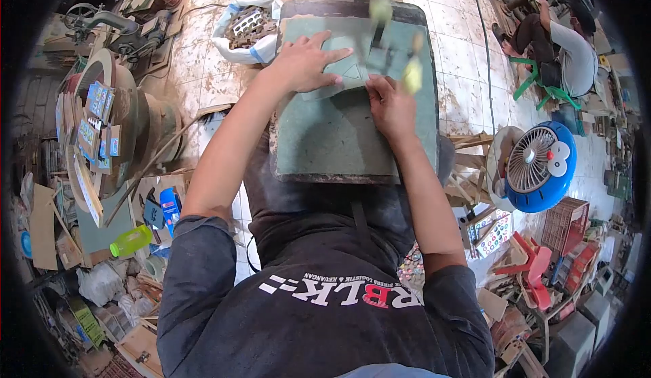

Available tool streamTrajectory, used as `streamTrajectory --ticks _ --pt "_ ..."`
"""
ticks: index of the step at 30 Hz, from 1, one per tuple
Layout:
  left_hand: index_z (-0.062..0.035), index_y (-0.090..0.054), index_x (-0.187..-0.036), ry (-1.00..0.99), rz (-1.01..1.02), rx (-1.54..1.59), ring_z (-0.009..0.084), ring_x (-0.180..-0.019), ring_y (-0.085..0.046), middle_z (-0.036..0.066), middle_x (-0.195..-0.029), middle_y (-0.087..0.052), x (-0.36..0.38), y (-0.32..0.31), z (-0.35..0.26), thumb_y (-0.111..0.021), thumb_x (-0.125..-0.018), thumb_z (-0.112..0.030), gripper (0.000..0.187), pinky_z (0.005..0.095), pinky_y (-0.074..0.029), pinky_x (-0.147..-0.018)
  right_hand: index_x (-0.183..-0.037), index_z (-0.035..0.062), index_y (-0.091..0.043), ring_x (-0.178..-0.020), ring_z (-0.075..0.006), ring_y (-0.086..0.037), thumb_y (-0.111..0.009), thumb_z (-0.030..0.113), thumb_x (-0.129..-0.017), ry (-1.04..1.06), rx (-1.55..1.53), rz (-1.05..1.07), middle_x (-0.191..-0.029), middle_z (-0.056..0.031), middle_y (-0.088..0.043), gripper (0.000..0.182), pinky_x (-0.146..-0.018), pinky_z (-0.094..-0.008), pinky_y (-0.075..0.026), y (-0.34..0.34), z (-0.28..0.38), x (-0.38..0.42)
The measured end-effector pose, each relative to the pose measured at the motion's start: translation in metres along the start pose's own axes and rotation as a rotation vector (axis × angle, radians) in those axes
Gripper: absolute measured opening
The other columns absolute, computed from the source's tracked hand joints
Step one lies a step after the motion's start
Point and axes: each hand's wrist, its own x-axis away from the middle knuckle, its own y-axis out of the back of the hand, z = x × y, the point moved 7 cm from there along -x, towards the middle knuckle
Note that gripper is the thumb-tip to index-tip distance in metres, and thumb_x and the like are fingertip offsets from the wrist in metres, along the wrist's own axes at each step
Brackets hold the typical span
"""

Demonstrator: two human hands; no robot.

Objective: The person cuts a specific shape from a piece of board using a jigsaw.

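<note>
A green-topped board [339,140] with a dark rim lies over the person's lap. On its upper part is a thin pale green sheet [351,74] with a small triangle marked on it. My left hand [308,62] lies on the sheet with its fingers spread. My right hand [392,103] is closed at the sheet's right edge, the fingertips pinched together; what they hold is too small to name. Just beyond it, blurred yellow-green and dark shapes [412,72] stand over the board, too smeared to make out.
A white sack [245,55] of dark pieces stands beyond the board's left corner. At the right are a blue fan [542,167], red plastic parts [536,276] and a seated person [569,52]. A machine with a round wheel [102,79] stands at the left.
</note>
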Motion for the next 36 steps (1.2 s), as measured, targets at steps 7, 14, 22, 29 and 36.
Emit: streamTrajectory --ticks 7,14,22,29,36 --pt "-0.0381 -0.046 -0.158 0.058 0.050 -0.002 0.0439 -0.134 -0.055 0.014 -0.167 -0.034 0.018 0.002 -0.003 -0.065 -0.099 -0.048 0.063 0.0524 -0.049 -0.109 -0.101 0.0158 -0.070 -0.084 -0.0398 -0.069 -0.074 0.012 -0.089 0.045 -0.025 -0.039 -0.098 -0.0076 -0.076 0.013 -0.076 -0.0500 -0.056 0.004 0.000 -0.007" --pt "-0.0347 -0.049 -0.156 -0.320 -0.157 0.008 0.0418 -0.134 -0.053 0.010 -0.167 -0.035 0.009 -0.013 -0.002 -0.065 -0.100 -0.041 0.058 0.0491 -0.049 -0.110 -0.105 0.0140 -0.070 -0.092 -0.0375 -0.069 -0.074 0.023 -0.091 0.071 0.043 0.063 -0.105 -0.0061 -0.074 0.017 -0.083 -0.0512 -0.053 0.012 0.012 -0.006" --pt "-0.0327 -0.052 -0.154 -0.070 -0.105 0.066 0.0460 -0.111 -0.060 0.011 -0.159 -0.043 0.029 -0.013 -0.015 -0.065 -0.099 -0.042 0.057 0.0490 -0.051 -0.105 -0.147 -0.0001 -0.046 -0.132 -0.0401 -0.056 -0.088 0.068 -0.063 -0.037 0.136 0.196 -0.145 -0.0213 -0.056 0.116 -0.112 -0.0623 -0.038 0.010 0.055 0.018" --pt "-0.0307 -0.054 -0.152 0.105 -0.087 0.089 0.0463 -0.128 -0.052 0.016 -0.156 -0.044 0.045 -0.003 -0.030 -0.069 -0.096 -0.047 0.061 0.0505 -0.048 -0.109 -0.154 -0.0050 -0.034 -0.146 -0.0418 -0.043 -0.089 0.068 -0.061 -0.071 0.089 0.412 -0.158 -0.0237 -0.043 0.130 -0.119 -0.0626 -0.028 0.008 0.039 0.010" --pt "-0.0129 -0.041 -0.160 -0.241 -0.256 0.106 0.0456 -0.149 -0.034 0.020 -0.158 -0.039 0.066 -0.017 -0.031 -0.081 -0.080 -0.060 0.101 0.0514 -0.033 -0.122 -0.165 0.0045 -0.022 -0.157 -0.0436 -0.023 -0.091 0.064 -0.061 0.033 0.120 0.804 -0.168 -0.0208 -0.031 0.138 -0.126 -0.0558 -0.026 0.016 0.019 -0.008"
